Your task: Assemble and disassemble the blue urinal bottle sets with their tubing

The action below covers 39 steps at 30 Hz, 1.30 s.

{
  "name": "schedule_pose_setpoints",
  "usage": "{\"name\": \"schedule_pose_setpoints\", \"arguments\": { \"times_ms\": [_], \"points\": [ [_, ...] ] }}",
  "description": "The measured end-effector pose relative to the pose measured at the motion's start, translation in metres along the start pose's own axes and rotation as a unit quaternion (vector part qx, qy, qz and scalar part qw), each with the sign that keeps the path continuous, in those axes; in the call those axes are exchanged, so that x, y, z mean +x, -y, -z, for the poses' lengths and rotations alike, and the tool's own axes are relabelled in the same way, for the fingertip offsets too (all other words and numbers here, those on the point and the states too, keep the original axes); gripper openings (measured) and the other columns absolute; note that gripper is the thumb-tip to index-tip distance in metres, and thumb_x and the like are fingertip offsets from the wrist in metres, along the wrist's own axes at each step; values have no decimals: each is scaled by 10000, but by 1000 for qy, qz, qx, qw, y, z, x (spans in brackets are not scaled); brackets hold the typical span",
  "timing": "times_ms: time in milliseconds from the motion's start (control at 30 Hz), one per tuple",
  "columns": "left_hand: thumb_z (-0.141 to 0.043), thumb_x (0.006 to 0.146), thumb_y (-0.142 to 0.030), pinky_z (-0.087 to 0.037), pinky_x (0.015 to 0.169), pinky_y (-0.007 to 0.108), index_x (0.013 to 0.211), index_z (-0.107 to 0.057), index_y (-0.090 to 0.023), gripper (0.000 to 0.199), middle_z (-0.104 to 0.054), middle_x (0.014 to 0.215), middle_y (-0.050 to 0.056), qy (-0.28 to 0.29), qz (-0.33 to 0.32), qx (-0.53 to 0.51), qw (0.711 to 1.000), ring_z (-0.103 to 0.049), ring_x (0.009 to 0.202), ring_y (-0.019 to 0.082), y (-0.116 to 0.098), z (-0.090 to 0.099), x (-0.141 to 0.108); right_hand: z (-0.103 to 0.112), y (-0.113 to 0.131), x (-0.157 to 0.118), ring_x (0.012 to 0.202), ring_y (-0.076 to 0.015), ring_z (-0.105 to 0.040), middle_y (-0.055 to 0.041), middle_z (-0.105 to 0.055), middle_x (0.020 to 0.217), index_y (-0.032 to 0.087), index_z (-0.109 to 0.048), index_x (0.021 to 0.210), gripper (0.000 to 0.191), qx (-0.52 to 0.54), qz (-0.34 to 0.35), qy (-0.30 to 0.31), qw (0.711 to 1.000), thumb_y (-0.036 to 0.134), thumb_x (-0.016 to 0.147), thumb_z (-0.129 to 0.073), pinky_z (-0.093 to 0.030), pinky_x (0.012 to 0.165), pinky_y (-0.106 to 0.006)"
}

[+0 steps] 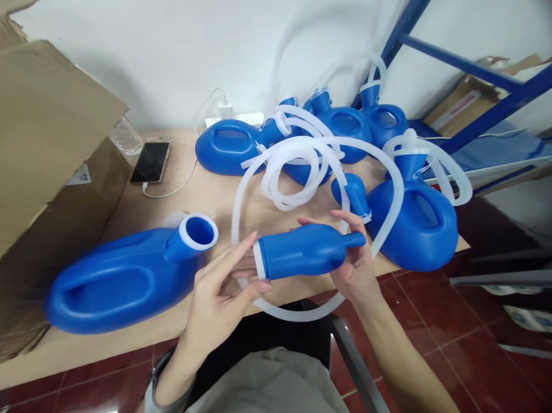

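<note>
Left hand (219, 300) clamped on blue funnel (302, 251), right hand (359, 276) apparently gripping its narrow end

On the flat wooden table (177, 201), a large blue plastic bottle (161, 282) lay left of the tapered blue plastic cup (302, 251), with a black rectangular phone (150, 162) behind the bottle.

I find the rear wall (155, 58) plain and white, with soft curved shadows right of centre. The table (213, 201) against it has a pale wood-coloured top; a white power strip (247, 118) lies along its rear edge. At right I record a blue metal rack (414, 11) and a cardboard carton (461, 105). On my remote feed the floor (453, 357) is dark red, glossy tile, reflecting bright streaks of light at lower left.
</note>
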State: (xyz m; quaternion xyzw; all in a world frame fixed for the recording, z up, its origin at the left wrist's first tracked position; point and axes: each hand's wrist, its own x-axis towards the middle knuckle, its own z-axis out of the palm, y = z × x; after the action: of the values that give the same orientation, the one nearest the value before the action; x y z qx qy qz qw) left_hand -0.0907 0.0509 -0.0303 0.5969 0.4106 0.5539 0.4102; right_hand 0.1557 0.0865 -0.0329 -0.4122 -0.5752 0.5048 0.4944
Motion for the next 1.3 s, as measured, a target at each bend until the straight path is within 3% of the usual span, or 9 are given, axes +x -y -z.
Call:
{"name": "schedule_pose_setpoints", "arguments": {
  "times_ms": [167,300,433,533,600,667,867,1000,1300],
  "points": [
    [-859,909,-226,-695,909,262,1495,-655,-411,647,-774,1368,38,-16,-28,49,998,-813,1026,197,-1,-3,-4,-13,0,1,1234,-392,-754,-125,-774,1311,346,-452,1399,797,39,21,-35,998,708,805,-842,-604,1018,-626],
    [-866,910,-336,-694,898,280,1482,-673,-389,606,-734,1428,67,-37,-43,88,995,-778,1146,240,1,-13,-9,-34,-3,-8,1194,-387,-767,-157,-715,1418,405,34,1680,1038,7,0,-122,993,658,945,-654,-617,954,-630],
    [-822,929,-491,-677,941,334,1528,-627,-375,641,-722,1404,91,-64,-80,124,987,-727,1224,266,1,-23,-13,-58,-3,-16,1328,-392,-697,-168,-489,1662,433,221,1674,852,-17,7,-213,977,494,1052,-358,-604,951,-636],
    [-731,973,-574,-657,943,351,1569,-586,-363,649,-715,1335,100,-85,-115,161,977,-725,1120,239,1,-26,-12,-61,-2,-18,1340,-390,-682,-144,-437,1699,414,-155,1680,634,-47,-5,-210,976,488,1064,-287,-597,982,-632],
    [-678,990,-620,-646,934,353,1576,-581,-350,653,-700,1296,102,-93,-129,181,971,-710,1091,233,1,-25,-11,-57,-1,-18,1311,-375,-695,-130,-528,1626,359,-467,1487,479,-55,-10,-187,981,511,1052,-336,-581,1034,-632],
    [-641,1000,-652,-635,929,347,1579,-578,-346,658,-684,1261,94,-99,-143,197,965,-696,1086,229,0,-24,-9,-51,-1,-17,1298,-361,-697,-124,-649,1479,327,-562,1298,377,-48,3,-172,984,537,1033,-396,-567,1074,-625],
    [-533,1076,-597,-633,1034,386,1641,-491,-329,626,-646,1409,112,-95,-201,199,955,-703,1240,267,-12,-35,-1,-58,-9,-24,1251,-369,-711,-131,-690,1383,331,-515,1319,603,19,37,-106,993,795,939,-576,-597,1038,-594],
    [-454,1106,-568,-631,1095,457,1650,-465,-283,615,-612,1515,148,-100,-212,230,945,-672,1350,317,-23,-48,3,-74,-9,-32,1220,-382,-724,-136,-696,1378,338,-474,1335,742,62,18,-135,989,855,842,-677,-631,989,-592],
    [-476,1105,-514,-660,1035,401,1662,-446,-246,619,-632,1497,144,-139,-247,286,915,-701,1301,297,-18,-60,-1,-85,-11,-45,1191,-389,-723,-130,-654,1476,430,-305,1577,587,-44,37,-147,987,678,1045,-323,-657,864,-608]
  ]
}}
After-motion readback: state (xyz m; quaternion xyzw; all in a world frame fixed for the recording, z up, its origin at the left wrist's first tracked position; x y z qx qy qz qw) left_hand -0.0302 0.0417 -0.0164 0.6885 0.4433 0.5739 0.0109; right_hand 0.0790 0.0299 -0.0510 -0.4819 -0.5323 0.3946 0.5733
